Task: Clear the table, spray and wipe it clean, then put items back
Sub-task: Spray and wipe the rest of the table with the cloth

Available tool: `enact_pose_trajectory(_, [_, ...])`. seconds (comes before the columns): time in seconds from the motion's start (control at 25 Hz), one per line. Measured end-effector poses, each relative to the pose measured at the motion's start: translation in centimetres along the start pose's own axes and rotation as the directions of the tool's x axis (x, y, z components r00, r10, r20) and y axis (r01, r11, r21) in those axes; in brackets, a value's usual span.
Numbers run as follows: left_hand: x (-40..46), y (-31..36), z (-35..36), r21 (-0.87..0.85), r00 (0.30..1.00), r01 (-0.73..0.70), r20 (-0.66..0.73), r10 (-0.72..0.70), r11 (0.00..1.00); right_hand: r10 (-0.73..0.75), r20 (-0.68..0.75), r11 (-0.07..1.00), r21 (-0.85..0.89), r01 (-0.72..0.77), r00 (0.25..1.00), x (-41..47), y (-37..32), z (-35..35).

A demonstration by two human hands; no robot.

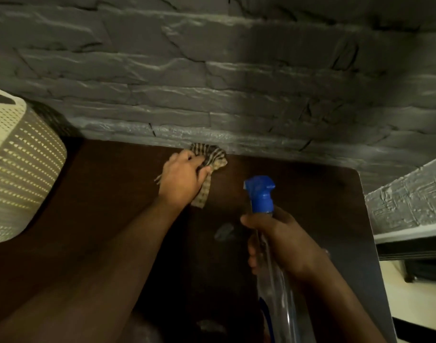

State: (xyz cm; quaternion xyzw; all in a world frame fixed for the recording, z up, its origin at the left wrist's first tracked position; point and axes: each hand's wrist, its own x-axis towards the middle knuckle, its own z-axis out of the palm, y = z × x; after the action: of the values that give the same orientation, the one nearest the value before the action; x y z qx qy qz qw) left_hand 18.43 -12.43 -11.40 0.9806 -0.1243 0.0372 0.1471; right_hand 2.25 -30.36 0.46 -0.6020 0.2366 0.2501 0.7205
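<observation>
The dark brown table (pixel 311 194) fills the lower half of the view and runs up to a grey stone wall. My left hand (pixel 181 179) grips a crumpled checked cloth (pixel 213 157) and holds it down on the tabletop at the far edge, right against the wall. My right hand (pixel 283 241) holds a clear spray bottle (pixel 276 288) by its neck, above the table's near middle. The bottle's blue trigger head (pixel 260 191) points left, toward the cloth.
A cream perforated basket (pixel 21 167) stands on the table at the far left. The grey stone wall (pixel 236 82) closes off the back edge. To the right the table ends at a rounded corner (pixel 355 174), with a textured white ledge (pixel 410 201) and pale floor beyond.
</observation>
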Motion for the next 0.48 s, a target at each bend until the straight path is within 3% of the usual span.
enact_pose_trajectory(0.08, [1.2,3.3,0.6,-0.024,0.998,-0.018,0.062,0.020,1.000,-0.007,-0.029,0.999,0.033,0.008,1.000,0.2,0.1,0.0])
enact_pose_trajectory(0.2, [-4.0,1.8,0.8,-0.070,0.950,-0.292,0.094,0.298,0.954,0.032,-0.005,0.997,0.073,-0.031,0.999,0.1,0.5,0.0])
enact_pose_trajectory(0.24, [-4.7,-0.3,0.2,-0.052,0.955,-0.284,0.068,0.287,0.957,0.046,-0.005,0.996,0.079,-0.045,0.999,0.0,0.6,-0.2])
enact_pose_trajectory(0.36, [-0.8,-2.6,-0.8,-0.006,1.000,0.025,-0.004,-0.025,1.000,0.034,-0.011,0.998,0.047,-0.034,0.999,-0.3,0.7,-0.6])
enact_pose_trajectory(0.48, [0.9,-0.2,0.5,0.004,0.999,-0.044,0.011,0.044,0.999,0.062,-0.013,0.998,0.017,-0.061,0.998,-0.6,1.3,-0.9])
